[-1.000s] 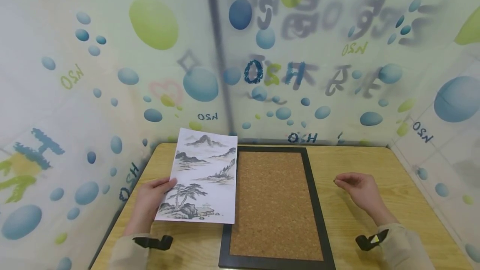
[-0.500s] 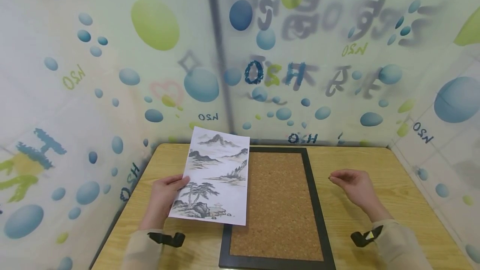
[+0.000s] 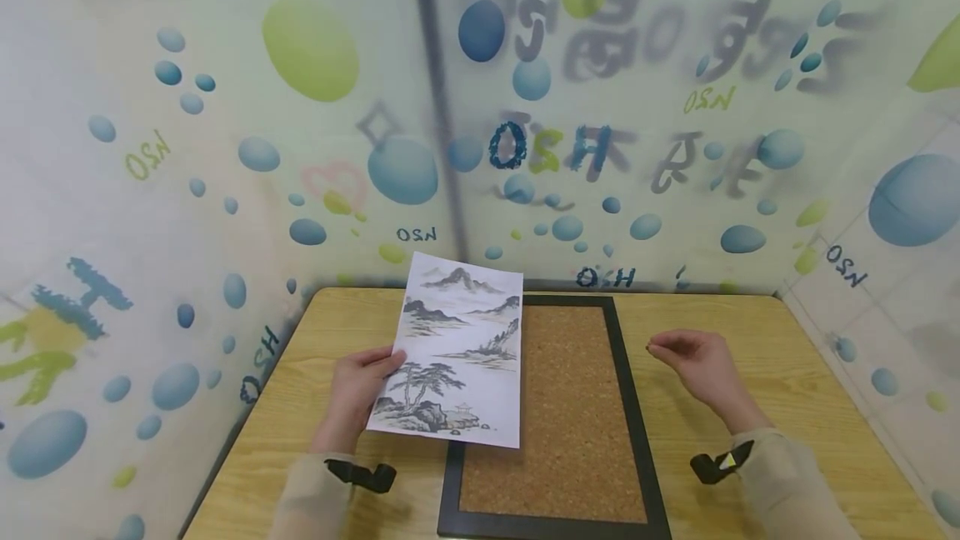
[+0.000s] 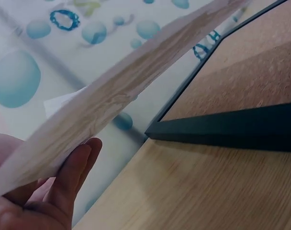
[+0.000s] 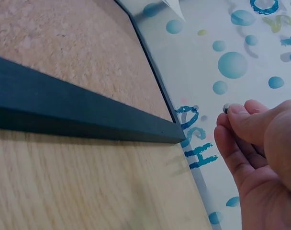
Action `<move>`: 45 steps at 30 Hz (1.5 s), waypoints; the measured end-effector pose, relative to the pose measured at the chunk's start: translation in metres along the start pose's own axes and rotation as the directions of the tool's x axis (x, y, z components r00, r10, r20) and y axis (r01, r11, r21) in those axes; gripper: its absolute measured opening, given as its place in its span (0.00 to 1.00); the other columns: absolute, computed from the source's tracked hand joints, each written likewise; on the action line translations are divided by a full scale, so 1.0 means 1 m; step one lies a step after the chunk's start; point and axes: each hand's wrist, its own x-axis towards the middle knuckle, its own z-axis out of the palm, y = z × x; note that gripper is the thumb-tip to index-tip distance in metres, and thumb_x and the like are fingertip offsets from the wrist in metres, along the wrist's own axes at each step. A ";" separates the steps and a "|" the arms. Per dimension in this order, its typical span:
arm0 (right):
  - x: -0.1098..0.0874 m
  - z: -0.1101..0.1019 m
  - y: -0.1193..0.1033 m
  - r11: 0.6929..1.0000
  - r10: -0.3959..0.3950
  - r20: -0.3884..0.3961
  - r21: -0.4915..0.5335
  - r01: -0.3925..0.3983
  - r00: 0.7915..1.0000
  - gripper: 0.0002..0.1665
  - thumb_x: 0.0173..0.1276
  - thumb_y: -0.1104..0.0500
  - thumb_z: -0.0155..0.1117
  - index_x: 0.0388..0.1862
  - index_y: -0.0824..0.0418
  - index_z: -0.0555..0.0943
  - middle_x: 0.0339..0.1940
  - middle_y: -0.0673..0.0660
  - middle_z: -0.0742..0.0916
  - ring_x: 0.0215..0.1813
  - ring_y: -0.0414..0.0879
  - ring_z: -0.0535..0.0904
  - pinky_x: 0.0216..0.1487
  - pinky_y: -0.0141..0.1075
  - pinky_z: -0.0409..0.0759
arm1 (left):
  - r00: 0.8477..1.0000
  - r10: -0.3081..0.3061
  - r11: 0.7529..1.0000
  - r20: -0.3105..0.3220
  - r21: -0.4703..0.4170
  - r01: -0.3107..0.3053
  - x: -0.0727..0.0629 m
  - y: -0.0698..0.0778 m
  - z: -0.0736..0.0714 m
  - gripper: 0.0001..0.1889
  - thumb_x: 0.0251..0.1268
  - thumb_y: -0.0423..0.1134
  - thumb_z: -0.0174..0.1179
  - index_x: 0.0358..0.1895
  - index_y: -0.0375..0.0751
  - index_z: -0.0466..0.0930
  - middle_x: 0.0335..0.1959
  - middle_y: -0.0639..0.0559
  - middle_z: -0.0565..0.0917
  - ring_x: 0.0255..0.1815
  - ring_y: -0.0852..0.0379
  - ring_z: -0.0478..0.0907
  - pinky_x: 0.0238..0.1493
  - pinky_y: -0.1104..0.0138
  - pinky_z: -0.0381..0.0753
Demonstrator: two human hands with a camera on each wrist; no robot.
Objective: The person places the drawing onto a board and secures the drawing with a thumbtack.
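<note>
A white paper sheet (image 3: 462, 357) printed with an ink landscape of mountains and pines is held up at a slant by my left hand (image 3: 358, 394), thumb on its front and fingers behind its left edge. The paper overlaps the left part of a black-framed cork board (image 3: 573, 407), hiding that side; in the left wrist view its lower edge is raised well off the table. To the right of the board, my right hand (image 3: 697, 369) pinches a small shiny metal tack-like piece (image 5: 226, 109) between thumb and index finger, mostly covered by the fingertips.
The cork board lies flat on a wooden table (image 3: 757, 332), its dark frame (image 3: 637, 440) forming a raised border. Behind the table hangs a pale sheet wall (image 3: 645, 148) with blue and green dots, and similar walls stand at both sides.
My left hand has carried the paper rightward, so it covers more of the cork board's left side. My right hand has shifted slightly left toward the board, still pinching the small piece.
</note>
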 end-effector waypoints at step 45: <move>0.055 0.023 -0.031 0.993 0.057 -0.006 0.101 -0.056 0.998 0.13 0.74 0.58 0.74 0.48 0.67 0.90 0.46 0.62 0.92 0.43 0.37 0.86 0.43 0.29 0.82 | 0.999 0.013 0.993 0.050 -0.122 -0.007 -0.019 -0.004 0.062 0.17 0.67 0.34 0.75 0.53 0.27 0.86 0.40 0.38 0.89 0.33 0.51 0.87 0.31 0.63 0.87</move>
